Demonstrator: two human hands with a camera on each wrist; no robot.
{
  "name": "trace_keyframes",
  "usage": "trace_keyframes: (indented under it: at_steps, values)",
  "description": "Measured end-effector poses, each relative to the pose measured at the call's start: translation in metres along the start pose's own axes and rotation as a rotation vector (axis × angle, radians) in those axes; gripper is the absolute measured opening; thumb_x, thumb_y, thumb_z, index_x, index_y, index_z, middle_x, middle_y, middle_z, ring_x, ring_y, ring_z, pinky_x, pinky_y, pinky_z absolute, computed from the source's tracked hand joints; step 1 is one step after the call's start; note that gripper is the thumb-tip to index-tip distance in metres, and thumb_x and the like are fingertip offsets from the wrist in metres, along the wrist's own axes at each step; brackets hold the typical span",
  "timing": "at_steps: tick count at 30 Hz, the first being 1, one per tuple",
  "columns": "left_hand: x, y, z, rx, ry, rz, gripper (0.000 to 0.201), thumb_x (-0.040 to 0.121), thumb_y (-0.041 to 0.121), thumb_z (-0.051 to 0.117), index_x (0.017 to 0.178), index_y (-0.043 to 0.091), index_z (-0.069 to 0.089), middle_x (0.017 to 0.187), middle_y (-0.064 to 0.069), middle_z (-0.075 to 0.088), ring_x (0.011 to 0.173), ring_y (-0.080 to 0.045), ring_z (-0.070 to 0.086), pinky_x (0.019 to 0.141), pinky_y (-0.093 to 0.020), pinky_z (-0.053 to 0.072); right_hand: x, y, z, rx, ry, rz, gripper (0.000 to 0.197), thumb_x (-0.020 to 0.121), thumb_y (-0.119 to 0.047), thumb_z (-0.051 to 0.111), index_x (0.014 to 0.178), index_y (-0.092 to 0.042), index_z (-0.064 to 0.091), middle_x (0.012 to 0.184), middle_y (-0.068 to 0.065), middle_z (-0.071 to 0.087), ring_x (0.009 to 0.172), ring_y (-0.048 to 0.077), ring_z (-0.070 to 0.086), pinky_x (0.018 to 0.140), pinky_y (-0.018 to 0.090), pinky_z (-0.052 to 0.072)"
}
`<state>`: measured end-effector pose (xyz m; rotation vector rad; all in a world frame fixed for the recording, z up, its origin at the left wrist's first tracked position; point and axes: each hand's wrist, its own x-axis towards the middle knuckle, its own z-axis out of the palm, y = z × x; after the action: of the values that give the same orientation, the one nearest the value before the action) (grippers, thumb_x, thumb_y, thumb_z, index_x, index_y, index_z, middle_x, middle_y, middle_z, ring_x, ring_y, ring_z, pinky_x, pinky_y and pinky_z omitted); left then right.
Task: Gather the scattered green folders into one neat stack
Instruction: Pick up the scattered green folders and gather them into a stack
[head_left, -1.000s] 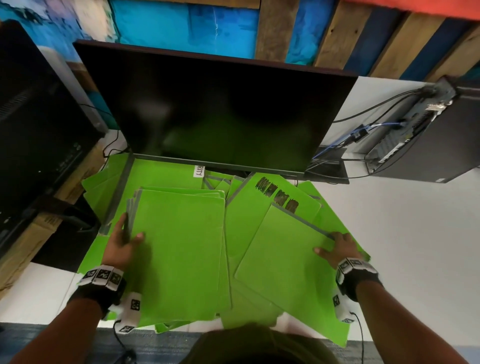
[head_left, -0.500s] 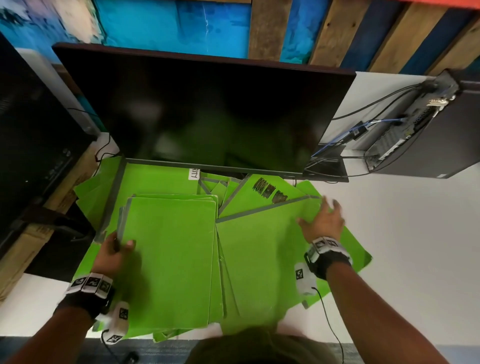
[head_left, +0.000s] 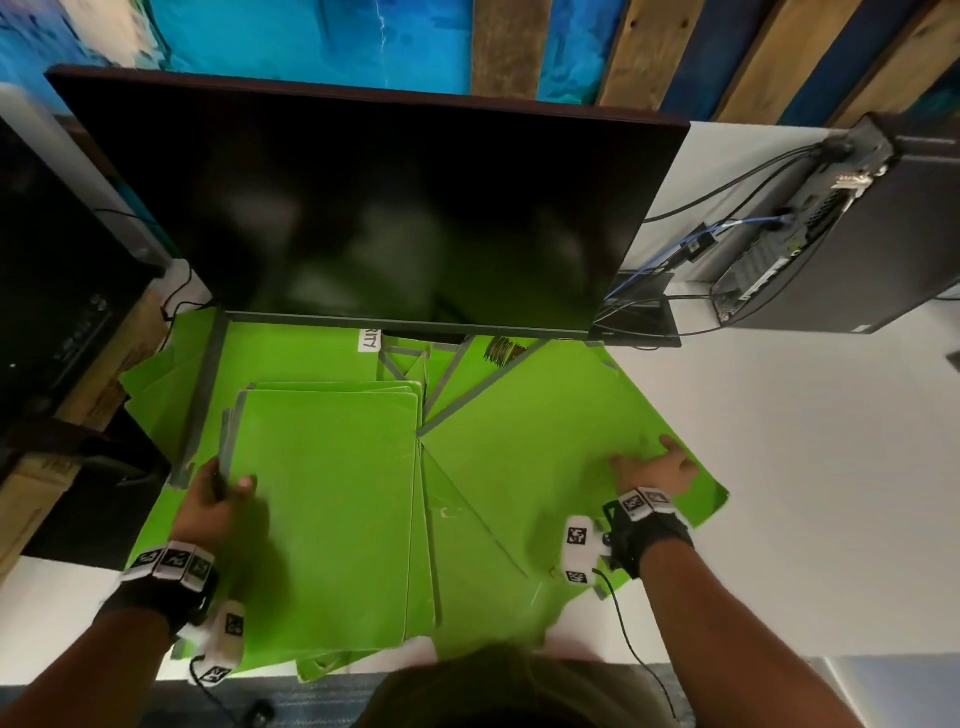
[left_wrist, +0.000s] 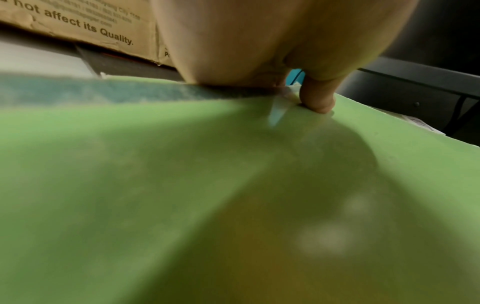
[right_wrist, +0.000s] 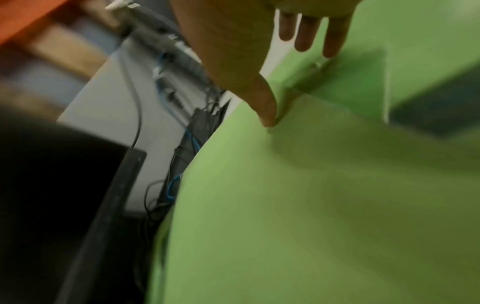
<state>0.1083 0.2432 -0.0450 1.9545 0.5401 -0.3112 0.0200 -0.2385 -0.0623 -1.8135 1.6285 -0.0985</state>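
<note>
A stack of green folders (head_left: 322, 519) lies in front of me on the white table (head_left: 805, 467). My left hand (head_left: 218, 493) grips the stack's left edge, thumb (left_wrist: 317, 100) on top of the top folder (left_wrist: 207, 185). Right of the stack lies a loose green folder (head_left: 530, 457), turned at an angle, its grey spine running diagonally. My right hand (head_left: 654, 467) rests flat on its right part with straight fingers (right_wrist: 303, 35); the thumb touches the folder (right_wrist: 311, 195). More green folders (head_left: 291, 358) fan out underneath, partly hidden under the monitor.
A large dark monitor (head_left: 363, 208) stands just behind the folders. A second dark screen (head_left: 52, 260) and a cardboard box (left_wrist: 78, 24) are at the left. A computer case (head_left: 831, 234) with cables (head_left: 727, 182) sits at the back right.
My right hand has turned the loose folder and slid it left against the stack's right edge. The left hand has kept its grip on the stack's left edge.
</note>
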Motion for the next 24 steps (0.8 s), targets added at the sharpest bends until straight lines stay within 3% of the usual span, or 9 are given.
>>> trace_keyframes:
  at_steps: [2,6,9,15,17,19,21,23,24]
  values:
    - [-0.005,0.003,0.002,0.027,0.028,0.019,0.020,0.095,0.006,0.051,0.112,0.012,0.043,0.077,-0.011,0.051,0.062,-0.022,0.049,0.040,-0.020,0.048,-0.010,0.000,0.004,-0.025,-0.015,0.072,0.084,0.062,-0.020,0.085,0.133,-0.009,0.042,0.138,0.017,0.038,0.124,0.037,0.042,0.105,0.040,0.037]
    - [-0.004,0.002,0.003,0.024,0.032,0.016,0.023,0.095,0.007,0.051,0.117,0.010,0.045,0.078,-0.012,0.053,0.064,-0.023,0.050,0.053,-0.027,0.047,-0.025,0.005,0.016,-0.186,-0.258,0.186,0.119,0.043,-0.063,0.081,0.135,-0.001,0.039,0.134,0.016,0.050,0.121,0.033,0.052,0.101,0.041,0.044]
    - [-0.001,-0.001,-0.001,0.018,0.035,0.004,0.019,0.095,0.005,0.053,0.112,0.011,0.047,0.075,-0.012,0.053,0.061,-0.024,0.049,0.041,-0.021,0.047,-0.022,-0.004,0.014,-0.274,-0.226,0.161,0.112,0.057,-0.061,0.080,0.137,0.002,0.033,0.138,0.020,0.043,0.126,0.036,0.045,0.105,0.043,0.039]
    - [0.028,0.002,-0.025,0.010,0.113,0.022,0.040,0.088,0.011,0.065,0.127,0.010,0.053,0.112,-0.018,0.065,0.092,-0.026,0.060,0.077,-0.030,0.050,0.018,-0.019,0.021,-0.193,-0.433,-0.006,0.095,0.064,-0.023,0.087,0.140,-0.015,0.029,0.138,0.012,0.048,0.120,0.027,0.050,0.097,0.031,0.042]
    - [0.028,0.005,-0.029,0.019,0.084,0.018,0.037,0.091,0.010,0.060,0.127,0.009,0.052,0.114,-0.020,0.064,0.085,-0.025,0.061,0.080,-0.036,0.046,0.015,-0.031,0.017,-0.175,-0.519,-0.025,0.088,0.072,-0.017,0.081,0.143,-0.014,0.028,0.144,0.013,0.042,0.123,0.028,0.048,0.100,0.033,0.041]
    - [0.026,0.006,-0.027,0.028,0.057,-0.008,0.034,0.093,0.008,0.057,0.126,0.004,0.051,0.109,-0.021,0.063,0.073,-0.022,0.057,0.075,-0.035,0.045,0.006,-0.042,0.018,-0.169,-0.504,0.013,0.091,0.073,-0.028,0.081,0.145,-0.006,0.029,0.145,0.017,0.041,0.124,0.034,0.049,0.098,0.041,0.044]
    - [0.025,0.005,-0.023,0.072,0.060,-0.019,0.036,0.093,0.011,0.058,0.128,0.006,0.051,0.108,-0.020,0.063,0.074,-0.023,0.057,0.077,-0.035,0.044,-0.011,-0.047,0.022,-0.297,-0.496,0.056,0.108,0.058,-0.056,0.083,0.145,-0.014,0.033,0.146,0.018,0.040,0.114,0.040,0.055,0.086,0.047,0.051]
    - [0.025,0.001,-0.022,0.105,0.074,-0.014,0.040,0.092,0.015,0.060,0.130,0.013,0.051,0.113,-0.018,0.064,0.088,-0.026,0.059,0.085,-0.037,0.043,-0.008,-0.040,0.029,-0.456,-0.497,0.018,0.108,0.057,-0.057,0.080,0.147,-0.028,0.029,0.154,0.019,0.026,0.127,0.043,0.045,0.097,0.056,0.044]
    - [0.026,0.000,-0.021,0.106,0.073,-0.001,0.042,0.092,0.017,0.060,0.132,0.015,0.050,0.116,-0.018,0.064,0.092,-0.028,0.059,0.087,-0.038,0.043,-0.006,-0.038,0.033,-0.467,-0.481,0.006,0.104,0.063,-0.050,0.078,0.149,-0.024,0.027,0.155,0.019,0.021,0.134,0.041,0.037,0.105,0.055,0.038]
